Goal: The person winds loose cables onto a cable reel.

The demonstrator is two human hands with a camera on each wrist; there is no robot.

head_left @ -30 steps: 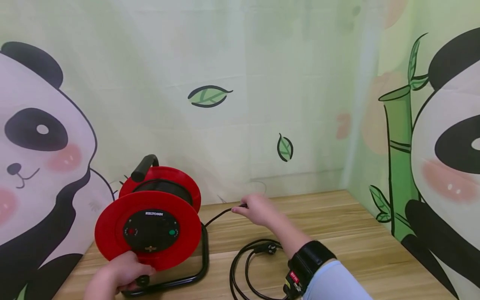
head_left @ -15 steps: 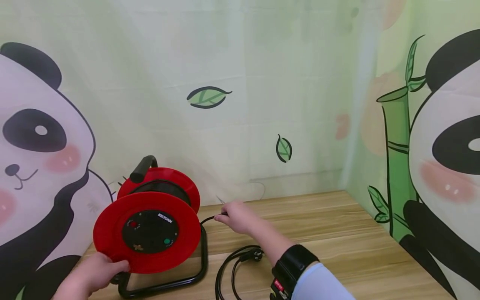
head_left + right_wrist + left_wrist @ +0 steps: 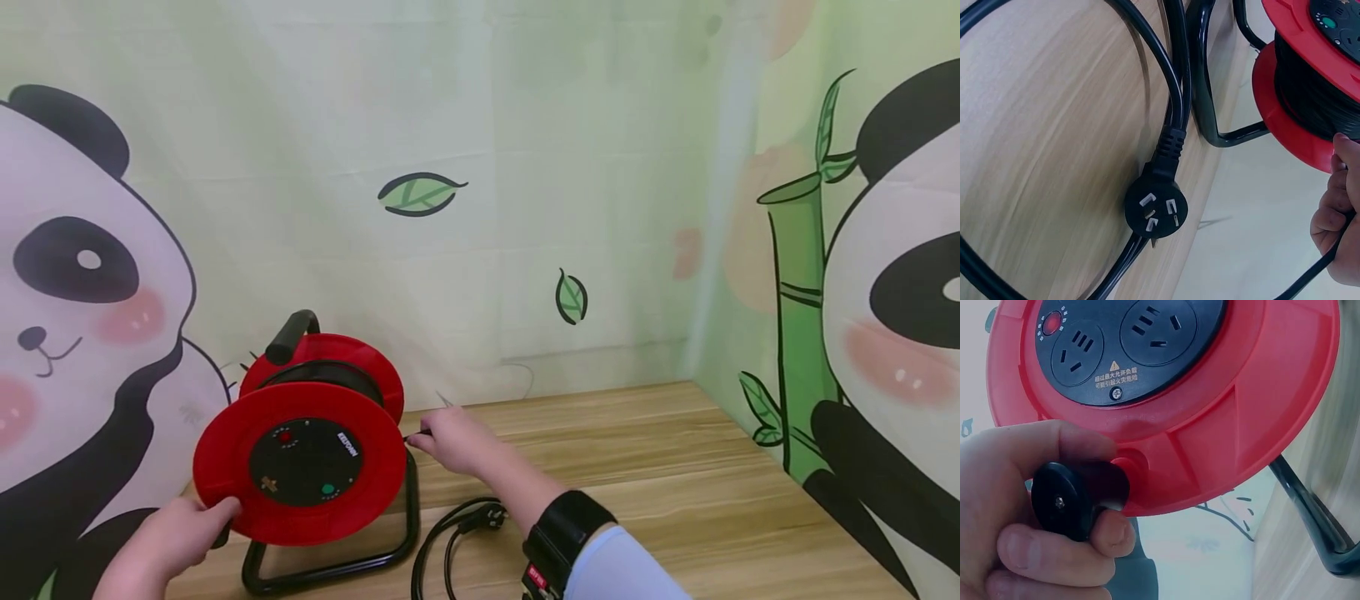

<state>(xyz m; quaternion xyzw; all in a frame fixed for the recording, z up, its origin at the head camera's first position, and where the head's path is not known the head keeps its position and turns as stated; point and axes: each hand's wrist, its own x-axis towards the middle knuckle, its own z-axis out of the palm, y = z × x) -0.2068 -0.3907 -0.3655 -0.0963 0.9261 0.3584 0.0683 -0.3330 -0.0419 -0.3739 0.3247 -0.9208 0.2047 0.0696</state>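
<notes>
A red cable reel with a black socket panel stands on the left of the table in the head view. My left hand grips the black crank knob on the reel's front disc, fingers curled round it in the left wrist view. Beside the reel's right edge, my right hand holds the black cable, which runs through its curled fingers. Black cable is wound between the two red discs. In the right wrist view a three-pin plug lies on the table by loose loops of cable.
The reel rests on a black tubular frame with a carrying handle on top. Wooden tabletop extends to the right. A printed curtain hangs behind and at the sides.
The front disc has turned clockwise, with the left hand moving left and up on the knob. The right hand has moved left to the reel with the cable. The plug has shifted left.
</notes>
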